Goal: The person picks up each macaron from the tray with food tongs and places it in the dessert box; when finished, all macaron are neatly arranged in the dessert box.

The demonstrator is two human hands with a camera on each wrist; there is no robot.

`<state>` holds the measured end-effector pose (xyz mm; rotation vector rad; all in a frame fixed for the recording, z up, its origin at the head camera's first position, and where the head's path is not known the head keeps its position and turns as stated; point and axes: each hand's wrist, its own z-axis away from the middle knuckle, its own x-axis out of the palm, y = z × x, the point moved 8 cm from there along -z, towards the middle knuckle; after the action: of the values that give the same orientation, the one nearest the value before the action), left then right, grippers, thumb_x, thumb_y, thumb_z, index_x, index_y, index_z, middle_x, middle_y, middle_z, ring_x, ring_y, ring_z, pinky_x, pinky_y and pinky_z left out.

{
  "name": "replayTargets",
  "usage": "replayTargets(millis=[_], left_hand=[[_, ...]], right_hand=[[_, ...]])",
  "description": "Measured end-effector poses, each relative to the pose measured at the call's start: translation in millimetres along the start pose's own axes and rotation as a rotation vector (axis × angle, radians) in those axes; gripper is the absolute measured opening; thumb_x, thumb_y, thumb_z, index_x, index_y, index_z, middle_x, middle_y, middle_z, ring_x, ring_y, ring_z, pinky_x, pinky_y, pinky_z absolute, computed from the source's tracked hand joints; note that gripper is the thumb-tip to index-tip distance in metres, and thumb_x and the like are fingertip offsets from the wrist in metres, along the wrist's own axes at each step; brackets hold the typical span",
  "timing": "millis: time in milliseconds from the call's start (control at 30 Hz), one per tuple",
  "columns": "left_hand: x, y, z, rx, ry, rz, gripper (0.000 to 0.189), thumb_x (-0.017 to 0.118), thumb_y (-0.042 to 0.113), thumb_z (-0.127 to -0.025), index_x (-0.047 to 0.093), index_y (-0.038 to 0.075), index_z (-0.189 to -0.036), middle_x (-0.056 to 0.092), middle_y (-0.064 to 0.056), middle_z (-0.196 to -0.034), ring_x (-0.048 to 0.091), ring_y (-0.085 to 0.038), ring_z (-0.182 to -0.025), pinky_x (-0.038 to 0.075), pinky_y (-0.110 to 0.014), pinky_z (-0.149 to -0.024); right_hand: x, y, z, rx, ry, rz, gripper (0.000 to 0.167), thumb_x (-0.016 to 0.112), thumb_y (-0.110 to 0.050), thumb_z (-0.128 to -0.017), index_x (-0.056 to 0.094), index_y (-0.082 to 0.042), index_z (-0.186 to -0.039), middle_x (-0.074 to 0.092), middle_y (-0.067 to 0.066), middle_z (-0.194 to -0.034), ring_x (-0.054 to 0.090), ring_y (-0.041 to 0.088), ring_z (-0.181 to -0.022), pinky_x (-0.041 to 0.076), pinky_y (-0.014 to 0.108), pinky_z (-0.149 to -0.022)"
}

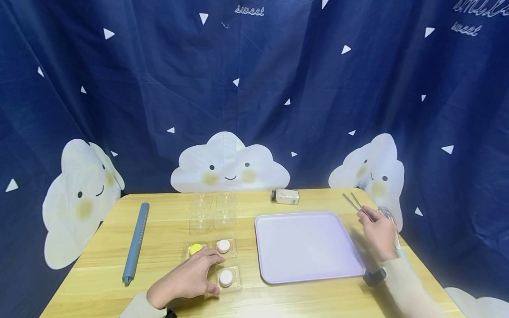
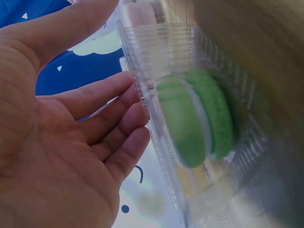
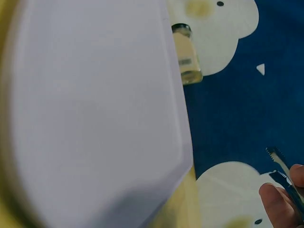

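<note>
My left hand [image 1: 190,274] is at the clear plastic macaron box [image 1: 237,285], fingers loosely spread and fingertips right at its side in the left wrist view. In the box sit a yellow macaron [image 1: 195,249] and two pale pink macarons, one at the back [image 1: 224,246] and one in front [image 1: 226,278]. A green macaron [image 2: 195,118] shows up close in the left wrist view; the hand hides it in the head view. My right hand [image 1: 377,232] holds slim metal tongs [image 1: 351,202], their toothed tips apart and pointing away, to the right of the lilac tray [image 1: 308,247].
A clear lid with rounded compartments [image 1: 212,213] lies behind the box. At the left is a long blue roll [image 1: 136,240]. A small dark-capped jar [image 1: 286,197] lies on its side behind the tray. A whisk [image 1: 396,242] is partly hidden by the right hand.
</note>
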<state>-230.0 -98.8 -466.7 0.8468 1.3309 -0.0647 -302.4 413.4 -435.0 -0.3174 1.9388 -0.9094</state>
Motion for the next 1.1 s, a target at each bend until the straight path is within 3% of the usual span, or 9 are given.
replayTargets(millis=[133,267,333,400,667,1100], left_hand=[[-0.3,0.3,0.0,0.005,-0.001,-0.012,0.073,0.091,0.041,-0.068,0.067,0.004,-0.127,0.062,-0.012,-0.135,0.05,-0.042,-0.138,0.031,-0.063,-0.121],[-0.4,0.7,0.5,0.007,-0.003,-0.009,0.073,0.09,0.041,-0.068,0.067,0.003,-0.127,0.062,-0.012,-0.136,0.05,-0.042,-0.137,0.03,-0.063,-0.121],[-0.4,0.8,0.7,0.008,0.0,-0.008,0.073,0.091,0.04,-0.068,0.067,0.003,-0.127,0.062,-0.012,-0.136,0.05,-0.041,-0.137,0.03,-0.063,-0.121],[-0.4,0.7,0.9,0.008,0.004,-0.008,0.072,0.091,0.039,-0.068,0.067,0.003,-0.126,0.063,-0.012,-0.135,0.051,-0.041,-0.137,0.03,-0.063,-0.121],[0.5,-0.6,1.2,0.002,0.007,-0.006,0.071,0.091,0.039,-0.068,0.068,0.004,-0.126,0.062,-0.012,-0.136,0.049,-0.043,-0.138,0.031,-0.064,-0.12],[0.2,-0.6,1.2,0.01,0.006,-0.01,0.072,0.09,0.039,-0.069,0.067,0.004,-0.127,0.062,-0.013,-0.137,0.05,-0.041,-0.137,0.029,-0.063,-0.121]], right_hand=[[0,13,0.7,0.043,-0.035,0.012,0.044,0.062,-0.037,-0.099,0.066,-0.012,-0.135,0.075,0.013,-0.117,0.055,-0.021,-0.068,0.045,0.009,-0.07],[0,20,3.0,0.057,-0.044,0.031,0.043,0.06,-0.037,-0.1,0.066,-0.013,-0.136,0.076,0.013,-0.117,0.074,0.013,-0.094,0.051,0.03,-0.088],[1,23,4.5,0.058,-0.048,0.032,0.043,0.06,-0.035,-0.1,0.066,-0.012,-0.136,0.074,0.014,-0.119,0.071,0.031,-0.112,0.049,0.044,-0.097],[2,25,5.8,0.062,-0.062,0.025,0.043,0.06,-0.034,-0.1,0.065,-0.011,-0.136,0.071,0.016,-0.125,0.063,0.039,-0.125,0.046,0.053,-0.105],[8,33,7.6,0.091,-0.127,0.026,0.046,0.058,-0.035,-0.101,0.061,-0.009,-0.139,0.062,0.019,-0.138,0.054,0.044,-0.134,0.043,0.058,-0.106],[17,44,11.1,0.079,-0.178,0.068,0.045,0.059,-0.026,-0.1,0.06,-0.002,-0.138,0.059,0.021,-0.14,0.048,0.049,-0.136,0.04,0.062,-0.109]])
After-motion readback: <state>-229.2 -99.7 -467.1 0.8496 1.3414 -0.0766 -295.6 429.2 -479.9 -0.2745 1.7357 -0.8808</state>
